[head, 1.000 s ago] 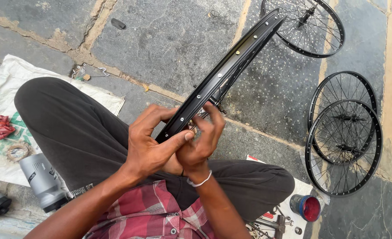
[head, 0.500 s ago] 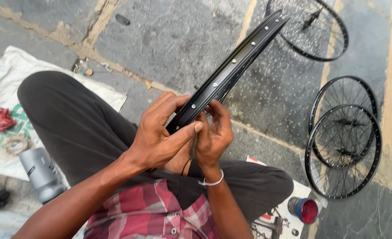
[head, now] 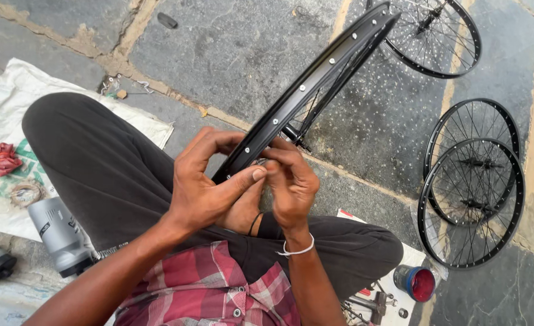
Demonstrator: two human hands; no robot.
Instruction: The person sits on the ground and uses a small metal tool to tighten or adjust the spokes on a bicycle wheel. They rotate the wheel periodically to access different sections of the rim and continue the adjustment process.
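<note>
A black bicycle wheel rim [head: 315, 84] with silver spoke nipples runs edge-on from my lap up toward the top right. My left hand [head: 203, 187] grips the near end of the rim, thumb pressed across its side. My right hand [head: 288, 181] pinches a small metal part at the rim's inner edge, right beside the left thumb. Spokes and the hub [head: 294, 134] show behind the rim. I sit cross-legged in dark trousers and a red checked shirt.
Three spoked wheels lie on the stone floor: one top right [head: 442, 36], two overlapping at right [head: 472, 193]. A white sack [head: 1, 108] at left carries red cloth and a wire coil. Grey cans [head: 59, 232] stand lower left; a red-lined tin [head: 416, 282] and tools lower right.
The rim has tilted a little and my hands have shifted along its near end; the right fingers have closed in on the rim's inner edge.
</note>
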